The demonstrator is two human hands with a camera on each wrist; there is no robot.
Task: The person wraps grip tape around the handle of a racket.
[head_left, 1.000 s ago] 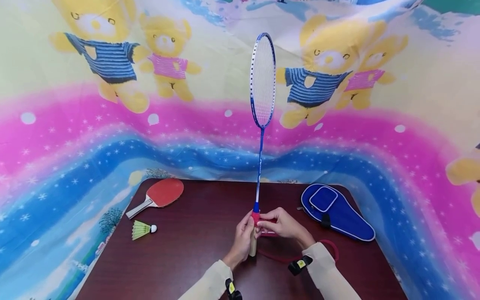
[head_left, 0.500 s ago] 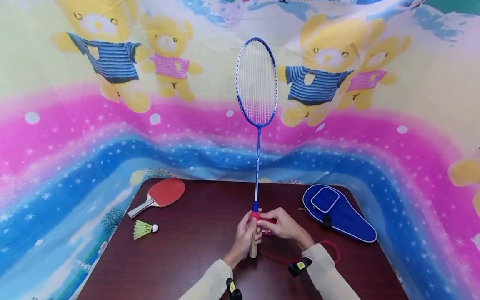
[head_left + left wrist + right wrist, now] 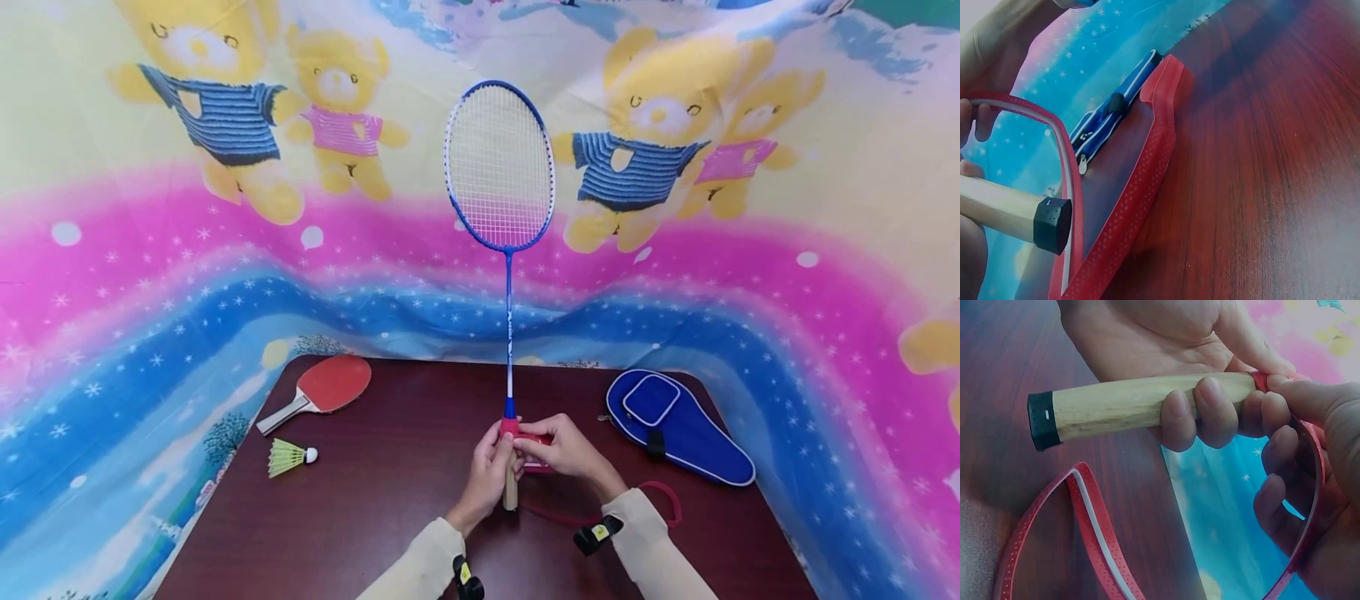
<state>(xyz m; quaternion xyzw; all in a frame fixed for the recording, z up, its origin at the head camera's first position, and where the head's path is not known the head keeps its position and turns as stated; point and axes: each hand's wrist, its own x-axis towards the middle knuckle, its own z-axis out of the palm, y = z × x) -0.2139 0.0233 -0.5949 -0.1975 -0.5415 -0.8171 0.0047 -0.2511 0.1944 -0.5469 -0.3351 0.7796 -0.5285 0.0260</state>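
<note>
My left hand (image 3: 480,479) grips the wooden handle of a badminton racket (image 3: 509,333), which stands upright with its strung head at the top. The bare wood (image 3: 1116,409) shows below the fingers and ends in a black cap (image 3: 1042,420). At the handle's upper end, my right hand (image 3: 573,458) pinches a red perforated grip tape (image 3: 1138,187). Red tape is wrapped round the top of the handle, under the blue cone. The loose length hangs from the right hand in a loop, with a white strip along its inner side, and trails onto the table.
At the left of the dark wood table (image 3: 390,533) lie a red table tennis bat (image 3: 334,384) and a yellow shuttlecock (image 3: 288,457). A blue bat case (image 3: 686,433) lies at the right. A bear-print cloth (image 3: 420,275) hangs behind the table.
The racket has turned about its shaft, so its head has gone from nearly edge-on to facing me more broadly. Both hands stay at the handle's top.
</note>
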